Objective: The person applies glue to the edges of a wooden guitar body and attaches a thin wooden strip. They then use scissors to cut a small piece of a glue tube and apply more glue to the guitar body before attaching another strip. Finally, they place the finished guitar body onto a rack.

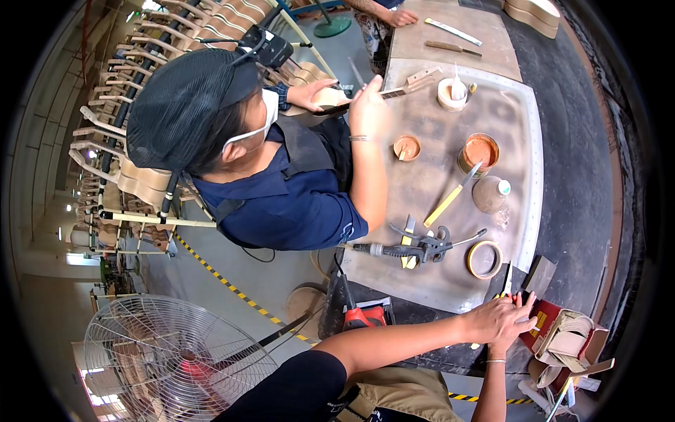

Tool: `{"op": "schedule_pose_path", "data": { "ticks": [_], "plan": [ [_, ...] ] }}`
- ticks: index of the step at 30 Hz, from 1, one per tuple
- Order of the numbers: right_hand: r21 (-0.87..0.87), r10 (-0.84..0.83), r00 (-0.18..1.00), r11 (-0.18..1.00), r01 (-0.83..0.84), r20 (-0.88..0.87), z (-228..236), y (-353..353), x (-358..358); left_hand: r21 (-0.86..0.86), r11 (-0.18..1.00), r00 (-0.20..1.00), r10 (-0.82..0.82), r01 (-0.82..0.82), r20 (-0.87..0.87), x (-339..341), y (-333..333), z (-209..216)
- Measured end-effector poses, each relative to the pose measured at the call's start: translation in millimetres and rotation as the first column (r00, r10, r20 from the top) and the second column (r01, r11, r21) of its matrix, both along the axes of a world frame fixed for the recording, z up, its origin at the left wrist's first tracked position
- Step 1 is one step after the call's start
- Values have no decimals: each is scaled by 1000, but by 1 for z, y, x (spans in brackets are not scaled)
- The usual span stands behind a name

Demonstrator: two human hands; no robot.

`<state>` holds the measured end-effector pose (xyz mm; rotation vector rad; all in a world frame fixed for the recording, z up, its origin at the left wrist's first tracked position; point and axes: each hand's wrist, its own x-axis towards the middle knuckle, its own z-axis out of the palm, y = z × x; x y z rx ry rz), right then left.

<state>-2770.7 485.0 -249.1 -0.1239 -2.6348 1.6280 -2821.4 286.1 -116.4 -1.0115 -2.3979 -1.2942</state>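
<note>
text: none legible | pale mark (pixel 347 231) on navy sleeve (pixel 313 224): too small | yellow label (pixel 540 318) on red box (pixel 546 333): unreadable

Left forearm (pixel 415 340) aslant to the right, right forearm (pixel 491 397) near-vertical, hands (pixel 495 322) overlapping.

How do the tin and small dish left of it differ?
The tin is larger; the dish smaller. The dish sits nearer the co-worker than the tin. A yellow-handled knife reaches the tin's rim; none touches the dish. Both are open, holding brownish paste.
</note>
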Motion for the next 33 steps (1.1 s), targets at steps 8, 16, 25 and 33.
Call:
{"op": "schedule_pose_path", "data": {
  "ticks": [8, 16, 25, 33],
  "plan": [
    [54, 28, 1000, 998, -28, 2, 9, -4, -2, 5, 1000, 1000, -16, 16, 19, 0, 0, 1],
    [202, 46, 988, 979, -15, -146, 21, -17, -6, 24, 1000, 999, -17, 16, 37, 0, 1, 0],
    [93, 20, 999, 996, -17, -30, 21, -14, -6, -13, 1000, 1000, 4, -3, 28, 0, 0, 1],
    [123, 8, 998, 992, 0, -63, 17, -13, -4, -29, 1000, 999, 0, 2, 41, 0, 3, -1]
  ]
}}
